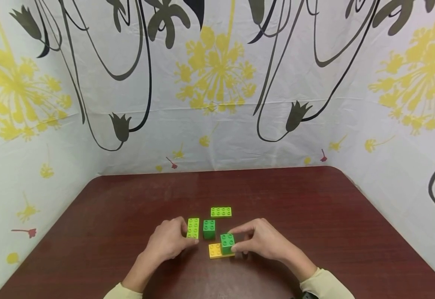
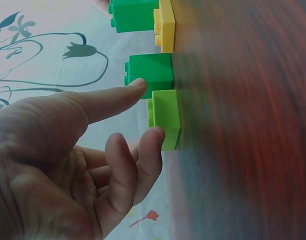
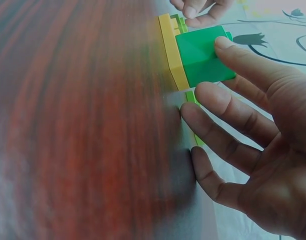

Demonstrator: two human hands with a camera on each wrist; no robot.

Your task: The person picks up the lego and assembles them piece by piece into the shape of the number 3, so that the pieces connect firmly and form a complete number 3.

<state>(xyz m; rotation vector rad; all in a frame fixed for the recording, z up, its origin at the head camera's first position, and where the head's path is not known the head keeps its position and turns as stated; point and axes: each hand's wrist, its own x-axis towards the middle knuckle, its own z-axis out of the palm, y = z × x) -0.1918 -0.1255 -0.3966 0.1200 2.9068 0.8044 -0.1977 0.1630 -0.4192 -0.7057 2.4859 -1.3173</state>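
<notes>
My right hand [image 1: 267,241] pinches a green block [image 1: 227,244] between thumb and forefinger; the other fingers spread beside it in the right wrist view. That block sits on the right part of a flat yellow brick [image 1: 215,251], whose left studs show. My left hand [image 1: 168,239] has its thumb and fingers around a lime-green brick [image 1: 192,227] lying lengthwise on the table; exact contact is hard to tell. In the left wrist view, the left thumb [image 2: 115,100] overlaps the second green block [image 2: 150,70]. This block stands alone between the hands.
Behind the green blocks, another lime-green brick [image 1: 221,212] lies crosswise on the dark red-brown table [image 1: 277,195]. A white sheet [image 1: 217,137] with flower prints hangs along the table's far side and at both sides.
</notes>
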